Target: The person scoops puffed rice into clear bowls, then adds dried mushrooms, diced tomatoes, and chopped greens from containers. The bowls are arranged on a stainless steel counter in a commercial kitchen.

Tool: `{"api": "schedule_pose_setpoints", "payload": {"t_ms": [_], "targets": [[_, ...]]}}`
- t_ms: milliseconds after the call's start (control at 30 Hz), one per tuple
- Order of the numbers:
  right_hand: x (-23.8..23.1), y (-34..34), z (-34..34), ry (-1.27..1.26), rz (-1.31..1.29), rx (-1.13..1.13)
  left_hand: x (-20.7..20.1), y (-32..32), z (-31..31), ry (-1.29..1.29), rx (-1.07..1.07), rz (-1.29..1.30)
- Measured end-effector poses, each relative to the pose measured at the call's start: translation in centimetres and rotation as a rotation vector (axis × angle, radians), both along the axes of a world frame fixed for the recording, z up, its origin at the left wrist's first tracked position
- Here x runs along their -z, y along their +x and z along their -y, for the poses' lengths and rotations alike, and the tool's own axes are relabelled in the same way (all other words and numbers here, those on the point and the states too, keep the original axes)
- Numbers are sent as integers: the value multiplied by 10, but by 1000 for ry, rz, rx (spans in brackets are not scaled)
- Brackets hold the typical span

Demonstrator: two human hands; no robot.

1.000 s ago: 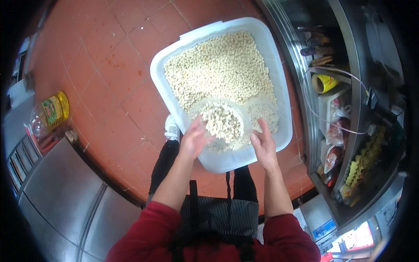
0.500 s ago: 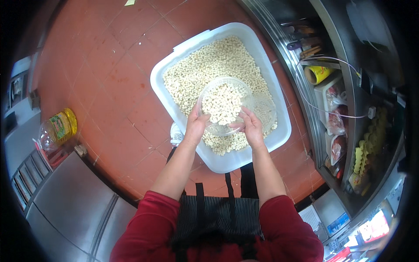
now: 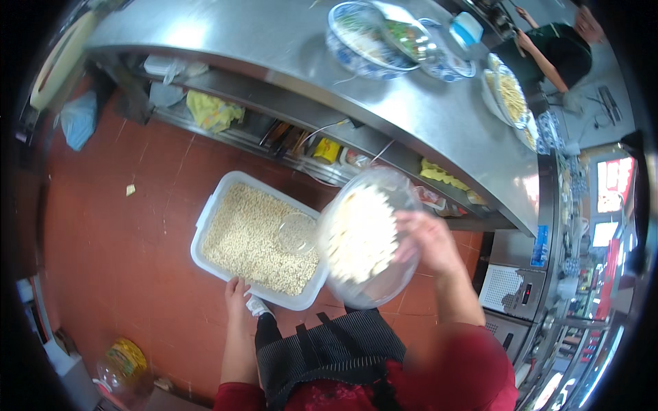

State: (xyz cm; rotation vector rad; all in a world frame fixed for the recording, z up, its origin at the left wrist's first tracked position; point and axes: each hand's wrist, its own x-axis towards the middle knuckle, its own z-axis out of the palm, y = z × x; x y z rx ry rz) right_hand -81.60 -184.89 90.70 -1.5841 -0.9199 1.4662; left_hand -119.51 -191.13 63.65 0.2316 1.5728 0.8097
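My right hand (image 3: 432, 240) grips a round clear plastic bowl (image 3: 373, 291) at its right side, fingers closed on the wall. Inside it sits a heap of pale cream pieces (image 3: 360, 236), blurred by motion. The bowl is raised close to the head, over the right end of a white plastic tub (image 3: 205, 255) on the floor. Small pale kernel-like pieces (image 3: 250, 226) fill the tub, and a second clear round container (image 3: 298, 231) lies on them. My left hand (image 3: 236, 291) holds nothing, its fingers loosely apart beside the tub's near-left edge.
Beyond the tub runs a steel counter (image 3: 274, 44) with bowls of shredded food (image 3: 507, 96) and shelves underneath. A person in dark clothes (image 3: 555, 55) works at the far right. An oil bottle (image 3: 123, 363) stands at lower left; a blue bag (image 3: 79, 120) hangs at far left.
The bowl has been lifted up and to the right, away from the tub. My left hand has let go of it and dropped to the left. The view has turned toward the counter.
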Motion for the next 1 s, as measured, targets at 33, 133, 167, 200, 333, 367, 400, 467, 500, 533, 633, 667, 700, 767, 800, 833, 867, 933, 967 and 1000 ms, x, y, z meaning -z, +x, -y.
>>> {"api": "schedule_pose_setpoints", "payload": {"t_ms": [33,133,167,200,333,367,400,467,500,533,633,667,700,767,800,833,867,933,967,1000], "targets": [[-23,21,1,43,74,110,-1,-1,0,-6,35,-29],[-57,83,-14,141,113,340,8,-1,-1,-79,94,-98],[-57,99,-23,135,197,437,13,1,-3,-103,124,-132],[-55,113,-32,161,239,492,18,4,-3,-109,118,-93],[-40,143,-50,186,102,767,40,25,-2,-167,116,-56],[-34,143,-47,271,31,790,45,32,-3,-173,129,-42],[-25,140,-43,309,-61,739,50,38,-3,-202,139,-49],[2,120,-20,358,-266,564,62,52,-4,-222,141,7],[27,104,-12,261,-335,351,69,58,-4,-225,135,6],[60,87,-9,203,-460,104,79,65,-6,-211,53,27],[207,-1,-7,-292,241,-146,113,79,-9,-282,194,-37],[257,-30,-9,-283,567,-408,125,83,-10,-272,177,-27],[303,-53,-11,-149,734,-494,139,85,-13,-270,222,-62],[377,-78,-18,3,912,-559,163,84,-17,-257,260,-91],[409,-89,-22,-8,927,-535,173,82,-18,-209,230,-96],[435,-94,-27,-43,988,-531,180,82,-18,-205,200,-101],[455,-94,-31,-110,1053,-520,183,83,-14,-197,175,-87],[478,-98,-35,-93,1141,-522,189,83,-16,-222,202,-44],[483,-98,-37,-22,1161,-543,189,86,-16,-228,207,-17],[483,-101,-37,-6,1176,-592,188,90,-17,-219,268,-49]]}}
